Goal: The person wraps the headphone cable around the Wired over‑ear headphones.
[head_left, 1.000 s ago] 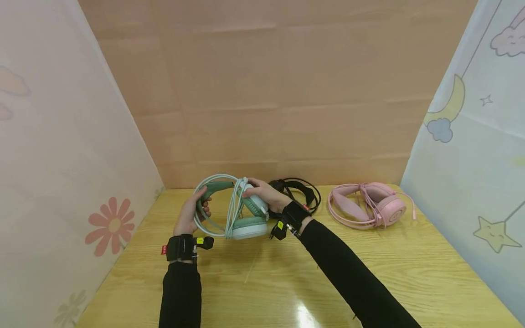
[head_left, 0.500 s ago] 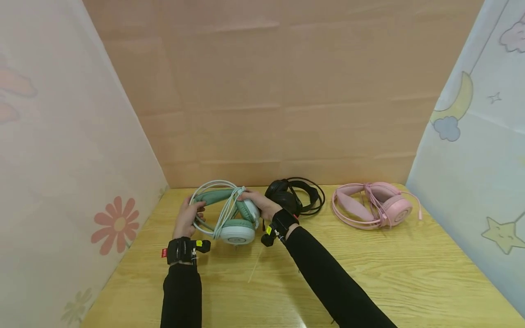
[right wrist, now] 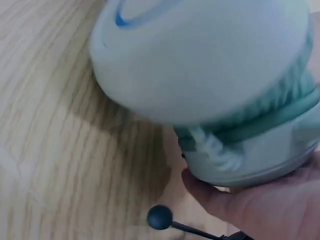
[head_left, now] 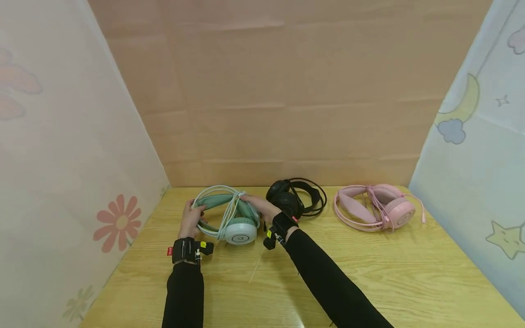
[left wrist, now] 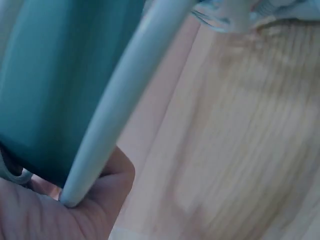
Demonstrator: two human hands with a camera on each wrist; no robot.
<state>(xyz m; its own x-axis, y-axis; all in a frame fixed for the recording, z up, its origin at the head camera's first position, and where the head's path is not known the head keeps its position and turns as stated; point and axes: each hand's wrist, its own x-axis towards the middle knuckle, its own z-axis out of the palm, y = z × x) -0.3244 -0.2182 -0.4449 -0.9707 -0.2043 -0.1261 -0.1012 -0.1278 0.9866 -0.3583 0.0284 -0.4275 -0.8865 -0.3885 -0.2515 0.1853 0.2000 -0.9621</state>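
Note:
A mint-green and white headset (head_left: 240,232), its pale cord bundled round it, lies low at the back left of the table between both hands. My left hand (head_left: 190,221) grips the headband end. In the left wrist view, the green band padding (left wrist: 65,85) and a pale outer band (left wrist: 125,100) run into that hand. My right hand (head_left: 262,207) holds the far ear cup from its right side, fingers partly hidden behind it. The right wrist view shows the nearer white ear cup (right wrist: 200,55) close over the wood, with the thumb and fingers below the other cup.
Black headphones (head_left: 285,198) with a looped cable lie just right of my right hand. Farther right is a pink headset (head_left: 395,212) with its cord tied round it. A brown paper wall (head_left: 283,109) stands along the table's (head_left: 348,264) back edge; patterned panels flank both sides.
Both hands have lowered the mint-green headset toward the table, and its ear cups have turned to show the near cup's outer face. The black headphones are less covered by the right hand.

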